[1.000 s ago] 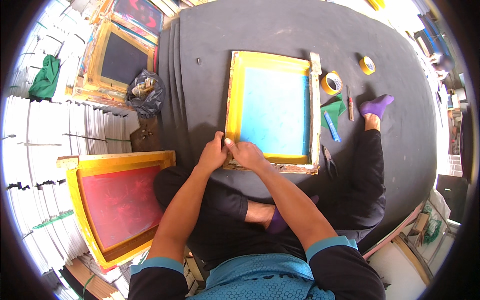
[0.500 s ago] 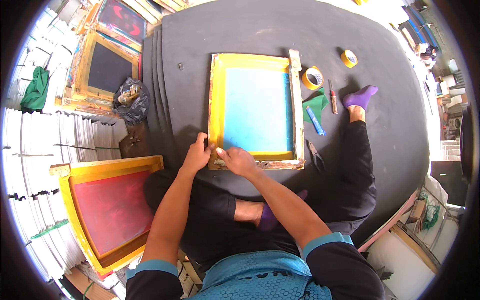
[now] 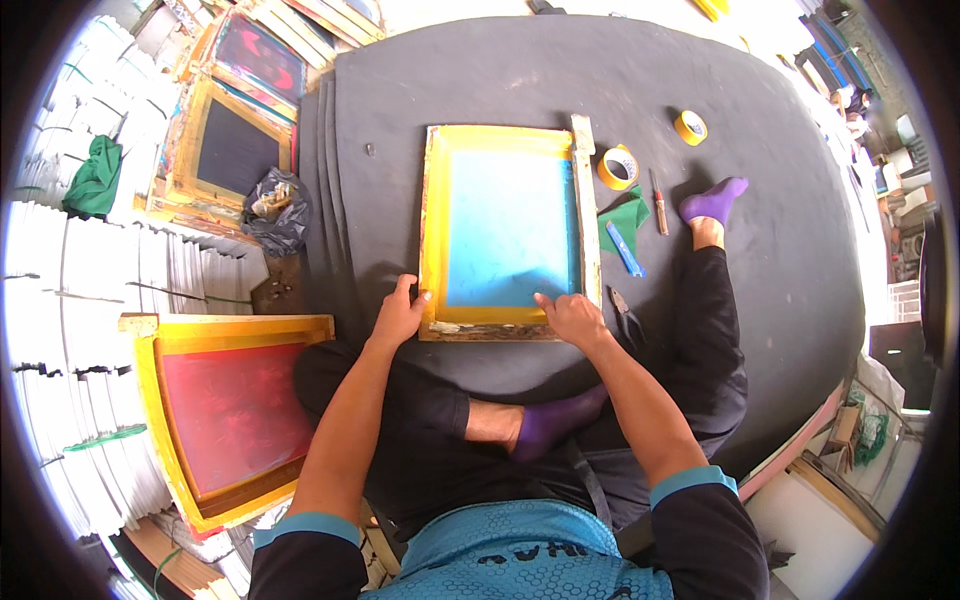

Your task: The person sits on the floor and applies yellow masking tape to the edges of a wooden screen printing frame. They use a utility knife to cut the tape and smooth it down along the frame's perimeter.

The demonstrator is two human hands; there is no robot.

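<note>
In the head view, the screen-printing frame [image 3: 505,235] lies mesh-up on the black mat [image 3: 470,75]. The left hand [image 3: 401,313] seems to pinch its lower left corner; the right hand [image 3: 577,319] bends over the lower right, its grip unclear. A stray thumb pressing inward could dent the blue mesh; swinging the frame rightward could knock the pliers [image 3: 625,314] or blue utility knife [image 3: 625,250].
</note>
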